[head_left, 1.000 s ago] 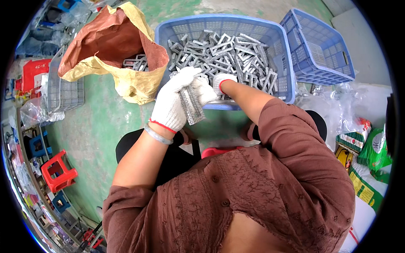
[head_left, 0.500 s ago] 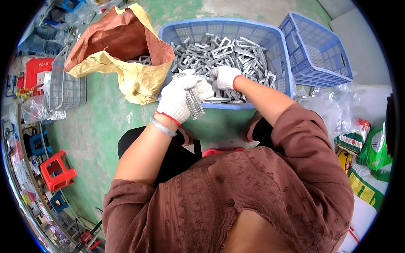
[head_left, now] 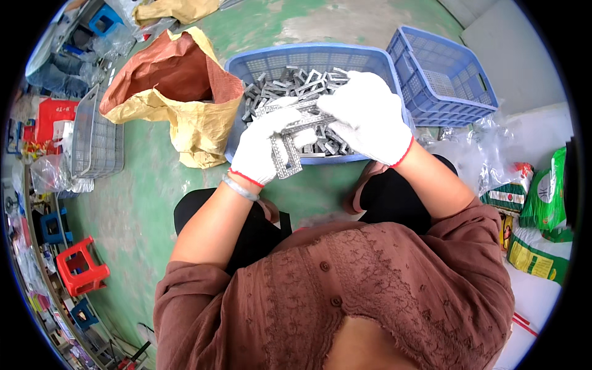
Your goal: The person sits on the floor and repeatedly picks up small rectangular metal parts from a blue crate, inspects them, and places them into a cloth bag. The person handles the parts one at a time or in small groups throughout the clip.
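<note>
White knitted gloves with red cuffs cover both hands. My left hand (head_left: 259,143) is closed around several grey rectangular metal frames; one frame (head_left: 286,161) hangs below its fingers. Another frame, a long grey metal frame (head_left: 306,117), spans the gap between the hands, its right end pinched by my right hand (head_left: 370,117). Both hands are above the near side of a blue plastic crate (head_left: 308,48), which is heaped with similar loose frames (head_left: 287,80). The gloves hide part of the heap and the fingertips of my right hand.
Left of the crate stands an open yellow woven sack (head_left: 200,132) with a reddish-brown inside. A second blue crate (head_left: 453,102) is at the right. Further left are a grey crate (head_left: 98,142) and a red stool (head_left: 82,265). Clear plastic bags (head_left: 481,154) lie at the right.
My right hand has risen out of the heap and now grips the end of a frame. My left hand keeps its frames, turned slightly. The view has shifted a little.
</note>
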Motion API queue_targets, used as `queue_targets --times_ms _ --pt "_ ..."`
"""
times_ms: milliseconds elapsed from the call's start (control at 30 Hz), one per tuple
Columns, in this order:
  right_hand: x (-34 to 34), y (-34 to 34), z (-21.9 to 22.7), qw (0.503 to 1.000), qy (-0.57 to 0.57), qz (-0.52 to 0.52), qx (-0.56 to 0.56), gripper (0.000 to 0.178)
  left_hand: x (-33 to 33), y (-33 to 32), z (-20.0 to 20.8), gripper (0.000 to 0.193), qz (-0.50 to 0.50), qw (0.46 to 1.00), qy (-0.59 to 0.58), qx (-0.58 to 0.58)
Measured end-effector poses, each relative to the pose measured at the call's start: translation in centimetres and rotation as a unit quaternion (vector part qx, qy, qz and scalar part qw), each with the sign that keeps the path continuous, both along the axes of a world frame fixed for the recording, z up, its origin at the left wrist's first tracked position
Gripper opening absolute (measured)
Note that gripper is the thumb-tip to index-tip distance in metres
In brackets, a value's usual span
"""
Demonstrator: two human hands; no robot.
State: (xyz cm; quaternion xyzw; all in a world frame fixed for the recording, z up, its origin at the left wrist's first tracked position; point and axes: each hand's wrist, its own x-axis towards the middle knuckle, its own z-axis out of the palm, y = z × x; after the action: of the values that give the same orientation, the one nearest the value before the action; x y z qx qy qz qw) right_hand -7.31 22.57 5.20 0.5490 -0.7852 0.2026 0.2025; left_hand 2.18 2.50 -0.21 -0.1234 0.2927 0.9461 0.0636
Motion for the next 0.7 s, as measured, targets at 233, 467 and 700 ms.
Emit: queue_targets --times_ms 233,467,700 --pt "-0.5 1.6 -2.3 0.834 -0.528 -0.033 -0.157 0.066 0.2 0.6 1.9 0.059 0.022 0.983 0.043 -0.177" --pt "0.0 2.0 -0.6 0.670 -0.723 0.016 -0.167 0.038 0.9 0.2 2.6 0.066 0.014 0.936 0.136 -0.324" --pt "0.3 1.9 -1.6 0.628 -0.731 0.057 -0.261 0.034 0.5 0.6 2.4 0.067 0.050 0.946 0.135 -0.291"
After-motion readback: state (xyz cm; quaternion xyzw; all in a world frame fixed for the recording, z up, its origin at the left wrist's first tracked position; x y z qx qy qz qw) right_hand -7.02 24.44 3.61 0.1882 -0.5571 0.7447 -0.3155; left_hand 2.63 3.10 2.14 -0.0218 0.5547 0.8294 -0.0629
